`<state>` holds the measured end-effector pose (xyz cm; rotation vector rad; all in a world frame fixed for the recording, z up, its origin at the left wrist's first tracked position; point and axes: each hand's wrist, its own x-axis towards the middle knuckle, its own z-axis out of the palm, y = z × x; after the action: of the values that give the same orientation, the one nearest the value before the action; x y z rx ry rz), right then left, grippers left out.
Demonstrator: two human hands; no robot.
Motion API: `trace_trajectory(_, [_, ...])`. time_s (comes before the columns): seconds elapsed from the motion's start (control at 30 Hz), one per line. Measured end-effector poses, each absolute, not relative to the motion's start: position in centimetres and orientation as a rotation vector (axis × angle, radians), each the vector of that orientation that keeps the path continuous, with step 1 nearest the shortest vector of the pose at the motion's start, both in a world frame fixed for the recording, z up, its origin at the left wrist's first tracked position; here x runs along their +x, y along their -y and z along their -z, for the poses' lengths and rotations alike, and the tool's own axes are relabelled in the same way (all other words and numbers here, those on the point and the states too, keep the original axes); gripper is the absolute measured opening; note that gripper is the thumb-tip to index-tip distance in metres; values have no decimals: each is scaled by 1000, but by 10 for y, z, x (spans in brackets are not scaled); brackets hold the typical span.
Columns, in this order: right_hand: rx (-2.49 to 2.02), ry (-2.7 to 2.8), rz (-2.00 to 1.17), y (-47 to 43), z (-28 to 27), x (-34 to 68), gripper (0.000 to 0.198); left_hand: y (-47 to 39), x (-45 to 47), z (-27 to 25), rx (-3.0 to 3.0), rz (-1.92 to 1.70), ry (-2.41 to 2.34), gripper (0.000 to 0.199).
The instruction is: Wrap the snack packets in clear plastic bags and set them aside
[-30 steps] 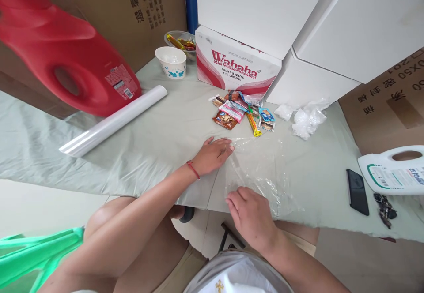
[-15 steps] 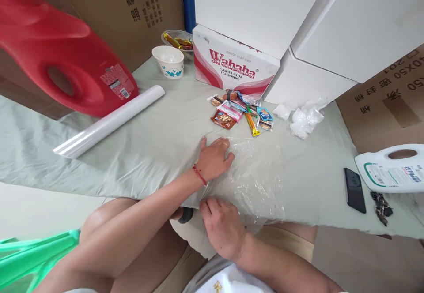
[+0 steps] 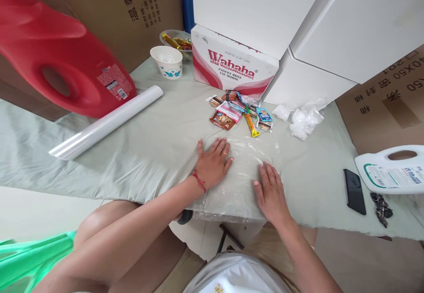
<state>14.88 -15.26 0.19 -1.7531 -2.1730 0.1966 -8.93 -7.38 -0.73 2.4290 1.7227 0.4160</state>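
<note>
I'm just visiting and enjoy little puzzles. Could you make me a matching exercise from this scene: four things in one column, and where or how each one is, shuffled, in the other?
Column one
1. left hand
2. clear plastic sheet
3. snack packets
4. phone

Column two
A. heaped in front of the Wahaha box
B. lying beside the white bottle
C. spread palm-down, with a red bracelet at the wrist
D. laid out, wrinkled and shiny, with the right hand resting on it

Right pairs: 1-C, 2-D, 3-A, 4-B
</note>
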Motion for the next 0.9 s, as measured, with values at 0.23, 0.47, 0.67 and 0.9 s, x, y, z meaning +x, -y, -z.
trace_trajectory(0.23, [-1878,1865,-417,136,3,203,54,73,-93,11,2412,-439,-1700,55])
trace_trajectory(0.47, [-1838,1798,-305,14,-45,170,37,72,-92,10,2407,-385,-1699,56])
trace_trajectory(0.67, [-2224,2069,-279,-65,-34,118,44,72,-93,8,2423,-411,-1670,55])
trace_trajectory(0.9, [-2329,2218,-263,-44,-43,136,27,72,-93,8,2403,-417,-1662,54])
